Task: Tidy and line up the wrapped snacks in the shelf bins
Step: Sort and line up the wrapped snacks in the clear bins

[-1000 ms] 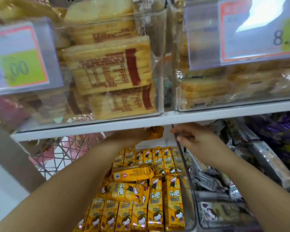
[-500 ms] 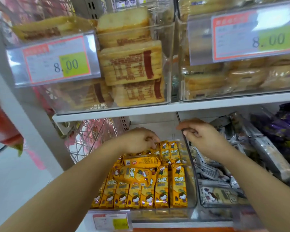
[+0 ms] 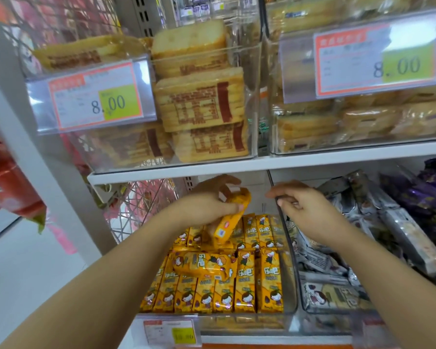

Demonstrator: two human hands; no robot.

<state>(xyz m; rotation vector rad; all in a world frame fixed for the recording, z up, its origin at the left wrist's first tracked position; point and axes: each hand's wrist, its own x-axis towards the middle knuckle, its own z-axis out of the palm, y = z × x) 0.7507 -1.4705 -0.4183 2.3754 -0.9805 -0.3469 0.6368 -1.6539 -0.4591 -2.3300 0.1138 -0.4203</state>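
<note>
**Operator:** Report left hand.

**Inspector:** Left hand (image 3: 212,204): fingers and thumb curled round one yellow packet (image 3: 230,219). The packet is tilted and raised over the 12 o'clock end of the clear bin (image 3: 237,321) (contact with the back row cannot be confirmed).

**Operator:** Right hand?

**Inspector:** Right hand (image 3: 306,211), at 3 o'clock from the left: fingers curled over the top edge of the bin's right wall.

**Operator:** Remaining stock?

**Inspector:** Upright rows (image 3: 244,295) fill the bin. One loose packet (image 3: 202,264) lies crosswise on them, at 6 o'clock from the held packet.
</note>
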